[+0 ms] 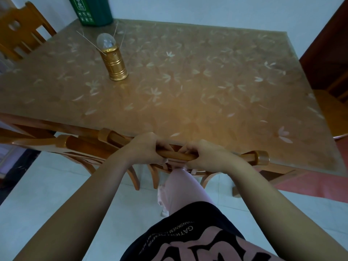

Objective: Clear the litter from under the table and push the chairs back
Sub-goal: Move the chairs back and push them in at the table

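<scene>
Black shirt with pink lettering fills the bottom edge; a pink trouser leg extends toward the table. Left hand and right hand are both curled closed around the top rail of a wooden chair, side by side. The rail sits against the near edge of the table. A second chair stands just left. A gold lantern stands upright on the tabletop; a green bin behind it.
</scene>
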Action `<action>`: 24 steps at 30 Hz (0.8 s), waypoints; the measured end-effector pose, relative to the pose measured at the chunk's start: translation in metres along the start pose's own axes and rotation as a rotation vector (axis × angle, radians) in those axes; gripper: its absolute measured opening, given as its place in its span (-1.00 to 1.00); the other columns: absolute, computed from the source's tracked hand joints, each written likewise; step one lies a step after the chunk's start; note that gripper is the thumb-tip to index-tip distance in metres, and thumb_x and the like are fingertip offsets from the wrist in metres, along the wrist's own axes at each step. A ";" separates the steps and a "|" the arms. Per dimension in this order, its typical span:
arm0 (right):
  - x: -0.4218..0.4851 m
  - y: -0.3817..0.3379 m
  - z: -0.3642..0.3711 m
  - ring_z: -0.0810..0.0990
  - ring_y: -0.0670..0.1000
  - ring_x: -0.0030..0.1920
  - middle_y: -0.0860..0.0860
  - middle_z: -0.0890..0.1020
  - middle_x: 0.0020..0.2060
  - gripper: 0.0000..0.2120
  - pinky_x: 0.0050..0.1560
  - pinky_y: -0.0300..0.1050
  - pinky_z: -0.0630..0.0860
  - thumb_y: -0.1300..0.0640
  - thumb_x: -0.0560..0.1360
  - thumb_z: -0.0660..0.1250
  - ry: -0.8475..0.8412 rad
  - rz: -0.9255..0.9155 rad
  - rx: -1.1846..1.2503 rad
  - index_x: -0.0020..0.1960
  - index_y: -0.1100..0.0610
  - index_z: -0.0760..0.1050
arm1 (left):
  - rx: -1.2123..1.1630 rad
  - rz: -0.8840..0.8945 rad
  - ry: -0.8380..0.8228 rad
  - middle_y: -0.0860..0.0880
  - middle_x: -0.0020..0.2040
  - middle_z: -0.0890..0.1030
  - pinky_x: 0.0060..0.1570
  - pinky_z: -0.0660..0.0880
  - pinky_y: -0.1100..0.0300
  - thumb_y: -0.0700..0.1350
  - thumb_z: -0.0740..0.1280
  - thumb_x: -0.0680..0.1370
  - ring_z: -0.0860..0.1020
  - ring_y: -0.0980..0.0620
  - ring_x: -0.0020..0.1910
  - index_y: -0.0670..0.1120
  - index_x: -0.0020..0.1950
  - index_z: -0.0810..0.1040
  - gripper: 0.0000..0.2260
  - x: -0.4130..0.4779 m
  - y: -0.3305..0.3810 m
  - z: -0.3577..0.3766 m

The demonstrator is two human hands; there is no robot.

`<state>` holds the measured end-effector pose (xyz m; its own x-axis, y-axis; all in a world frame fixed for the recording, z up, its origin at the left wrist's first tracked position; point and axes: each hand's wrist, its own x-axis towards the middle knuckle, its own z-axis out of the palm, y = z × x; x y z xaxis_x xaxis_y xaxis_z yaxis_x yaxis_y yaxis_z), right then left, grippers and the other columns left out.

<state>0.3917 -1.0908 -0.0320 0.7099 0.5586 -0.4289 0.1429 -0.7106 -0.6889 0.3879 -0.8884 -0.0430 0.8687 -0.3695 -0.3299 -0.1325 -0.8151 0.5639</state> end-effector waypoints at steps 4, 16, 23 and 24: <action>0.007 0.001 0.000 0.59 -0.15 -0.26 -0.16 0.63 -0.23 -0.67 -0.18 -0.14 0.54 0.15 0.36 0.38 0.041 -0.014 0.024 0.10 -0.07 0.53 | 0.016 0.014 -0.009 0.24 -0.31 0.60 -0.43 0.35 0.49 -0.11 0.45 0.35 0.53 0.30 -0.30 0.20 -0.08 0.64 -0.76 0.007 -0.004 -0.007; 0.003 0.002 0.005 0.52 -0.19 -0.29 -0.19 0.60 -0.30 -0.72 -0.38 -0.39 0.37 0.09 0.37 0.37 0.134 -0.011 -0.033 0.05 -0.16 0.54 | 0.035 0.006 0.026 0.31 -0.30 0.58 -0.42 0.34 0.50 -0.01 0.45 0.35 0.50 0.36 -0.24 0.27 -0.06 0.62 -0.77 0.006 -0.010 -0.005; -0.006 -0.001 0.015 0.47 -0.16 -0.28 -0.15 0.60 -0.22 -0.72 -0.28 -0.25 0.39 0.09 0.40 0.34 0.267 -0.024 -0.117 0.10 -0.09 0.55 | 0.061 -0.005 0.149 0.17 -0.14 0.63 -0.20 0.40 0.32 -0.03 0.45 0.37 0.51 0.19 -0.15 0.16 0.00 0.64 -0.77 -0.006 -0.003 0.000; -0.008 0.000 0.017 0.46 -0.16 -0.27 -0.12 0.62 -0.19 -0.71 -0.26 -0.25 0.39 0.10 0.41 0.34 0.286 -0.025 -0.132 0.12 -0.07 0.54 | 0.081 0.013 0.202 0.15 -0.11 0.64 -0.16 0.39 0.31 -0.03 0.45 0.37 0.52 0.16 -0.11 0.13 0.01 0.64 -0.77 -0.009 -0.003 0.002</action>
<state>0.3744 -1.0875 -0.0384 0.8677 0.4467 -0.2179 0.2376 -0.7578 -0.6076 0.3795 -0.8839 -0.0435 0.9436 -0.2898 -0.1598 -0.1751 -0.8470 0.5019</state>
